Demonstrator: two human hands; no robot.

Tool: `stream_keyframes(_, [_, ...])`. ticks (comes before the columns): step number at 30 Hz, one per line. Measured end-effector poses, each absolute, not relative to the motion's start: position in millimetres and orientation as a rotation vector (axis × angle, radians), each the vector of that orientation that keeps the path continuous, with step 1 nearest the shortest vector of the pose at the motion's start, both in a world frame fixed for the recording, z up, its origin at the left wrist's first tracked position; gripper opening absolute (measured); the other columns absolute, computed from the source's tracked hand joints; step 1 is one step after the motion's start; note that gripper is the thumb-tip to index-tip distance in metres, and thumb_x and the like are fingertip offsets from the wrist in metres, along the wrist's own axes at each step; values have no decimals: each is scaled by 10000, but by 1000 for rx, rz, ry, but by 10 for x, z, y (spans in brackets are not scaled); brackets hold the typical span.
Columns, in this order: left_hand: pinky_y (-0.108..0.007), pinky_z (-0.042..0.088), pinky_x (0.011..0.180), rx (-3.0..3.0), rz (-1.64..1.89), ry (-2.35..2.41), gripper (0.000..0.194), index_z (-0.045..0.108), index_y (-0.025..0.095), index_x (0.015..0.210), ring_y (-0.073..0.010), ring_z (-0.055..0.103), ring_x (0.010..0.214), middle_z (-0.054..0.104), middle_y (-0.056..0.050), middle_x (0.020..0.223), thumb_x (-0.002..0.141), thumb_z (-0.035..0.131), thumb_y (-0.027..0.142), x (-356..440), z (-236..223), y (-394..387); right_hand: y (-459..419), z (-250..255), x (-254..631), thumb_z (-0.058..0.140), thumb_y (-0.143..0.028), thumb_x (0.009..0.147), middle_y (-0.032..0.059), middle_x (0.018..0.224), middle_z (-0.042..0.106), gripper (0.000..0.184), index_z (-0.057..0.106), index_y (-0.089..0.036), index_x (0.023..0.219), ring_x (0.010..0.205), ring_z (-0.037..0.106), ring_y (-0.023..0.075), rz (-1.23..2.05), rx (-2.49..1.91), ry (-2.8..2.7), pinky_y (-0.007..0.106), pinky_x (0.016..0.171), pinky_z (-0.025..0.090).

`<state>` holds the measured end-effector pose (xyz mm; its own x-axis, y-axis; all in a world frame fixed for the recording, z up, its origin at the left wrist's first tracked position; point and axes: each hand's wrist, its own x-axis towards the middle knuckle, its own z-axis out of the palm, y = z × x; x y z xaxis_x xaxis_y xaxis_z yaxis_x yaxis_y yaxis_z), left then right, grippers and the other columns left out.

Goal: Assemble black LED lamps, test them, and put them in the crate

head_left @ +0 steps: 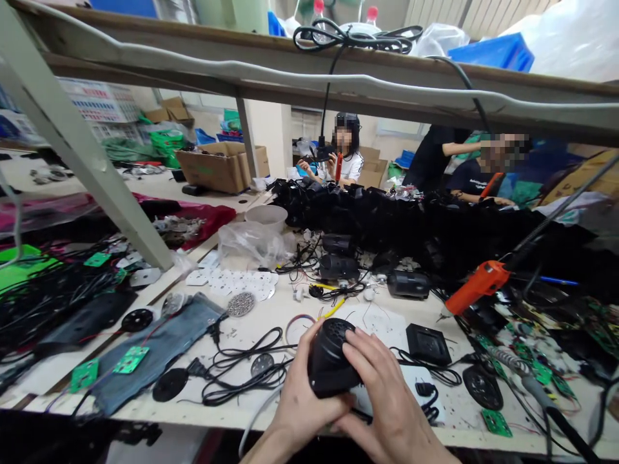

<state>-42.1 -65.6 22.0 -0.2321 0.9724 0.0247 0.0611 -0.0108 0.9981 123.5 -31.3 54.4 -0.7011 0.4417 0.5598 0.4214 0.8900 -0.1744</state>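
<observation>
A black plastic housing [329, 370] with a round slotted grille on top is held between my hands above the front of the bench. My left hand [302, 386] wraps its left side and underside. Across its right side and the grille's edge lie the fingers of my right hand [387, 386], the thumb low near my left palm. Close by on the left, a coiled black cable [227, 380] and a small round disc [262, 365] rest on the bench. A black square part [428, 345] and a white power strip [420, 386] are to the right.
An orange electric screwdriver [478, 287] hangs at right. A soldering iron [536, 386] slants near green circuit boards [496, 422]. Black housings [409, 283] stand before a dark heap [411, 219]. A metal dish of screws [240, 304] lies left. Co-workers [355, 164] sit beyond.
</observation>
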Motion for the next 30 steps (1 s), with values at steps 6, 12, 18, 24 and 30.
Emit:
stream_keyframes(6, [-378, 440, 977, 1044, 1369, 1347, 925, 381, 218, 1338, -292, 541, 1161, 561, -83, 1291, 491, 743, 143, -382, 244, -654, -359, 506, 1234, 683, -294, 803, 201, 1432, 373, 817, 248, -96, 1467, 1392, 286, 322, -40, -661, -2444, 527, 1099, 355])
stream_keyframes(12, [-405, 336, 1084, 614, 1302, 1096, 922, 437, 222, 1372, -324, 460, 1283, 570, -97, 1344, 544, 836, 299, -420, 282, -572, -260, 686, 1217, 869, -297, 595, 177, 1468, 286, 1142, 180, -272, 1506, 1346, 331, 372, 181, -857, -2587, 549, 1063, 379])
stream_keyframes(18, [-439, 341, 1086, 188, 1117, 763, 686, 483, 247, 1376, -280, 479, 1297, 577, -99, 1357, 826, 502, 657, -480, 308, -370, -33, 857, 1164, 839, -311, 575, 100, 1371, 326, 1058, 275, -360, 1470, 1278, 363, 336, 615, -1030, -2602, 499, 1053, 382])
stream_keyframes(24, [-389, 488, 938, -20, 1026, 702, 652, 564, 110, 1275, -281, 652, 1064, 709, -147, 1109, 835, 555, 592, -362, 303, -258, 144, 930, 1133, 830, -357, 584, 73, 1311, 365, 1027, 297, -365, 1463, 1233, 379, 292, 753, -1030, -2606, 460, 1054, 369])
stream_keyframes(30, [-370, 534, 851, -138, 1033, 747, 568, 613, 108, 1178, -266, 696, 942, 743, -120, 961, 839, 568, 561, -284, 309, -201, 202, 934, 1117, 840, -397, 562, 72, 1281, 398, 1024, 339, -347, 1454, 1190, 405, 292, 754, -1080, -2609, 461, 1029, 383])
